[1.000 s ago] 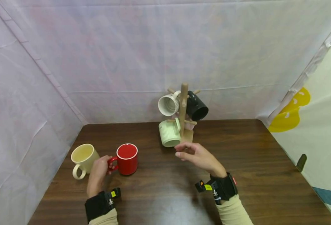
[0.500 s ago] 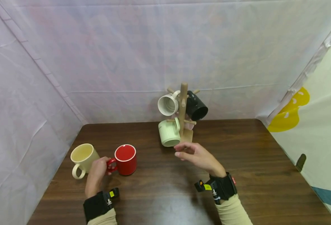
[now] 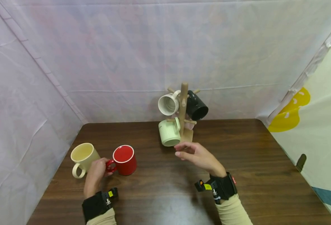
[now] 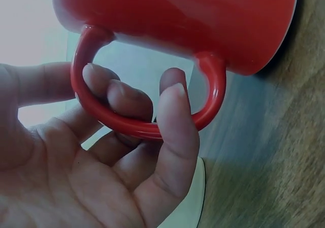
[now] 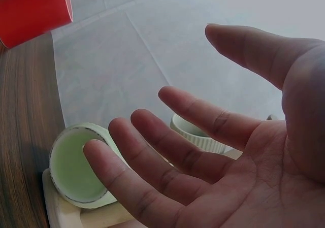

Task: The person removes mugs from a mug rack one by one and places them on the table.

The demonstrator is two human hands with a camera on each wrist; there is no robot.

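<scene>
My left hand point(image 3: 96, 172) grips the handle point(image 4: 218, 88) of a red mug point(image 3: 127, 164), its fingers curled through the loop in the left wrist view. The mug's rim faces up and it leans slightly toward that hand, its base close over the table point(image 3: 160, 193). Just left of the hand stands a pale yellow mug point(image 3: 81, 156). My right hand point(image 3: 202, 157) holds nothing; its relaxed fingers point(image 5: 147, 129) spread in front of a light green ribbed mug point(image 3: 168, 132). That mug hangs by its handle from a low peg of a wooden mug tree point(image 3: 184, 93).
A white ribbed mug point(image 3: 166, 105) and a black mug point(image 3: 195, 107) hang on the tree's upper pegs. A pink mug point(image 3: 189, 126) lower down is mostly hidden behind the post. A pale cloth backdrop point(image 3: 120, 62) rises behind the table's far edge.
The red mug's top has tipped a little to the left as my left hand shifts slightly left. My right hand and the hanging mugs stay put.
</scene>
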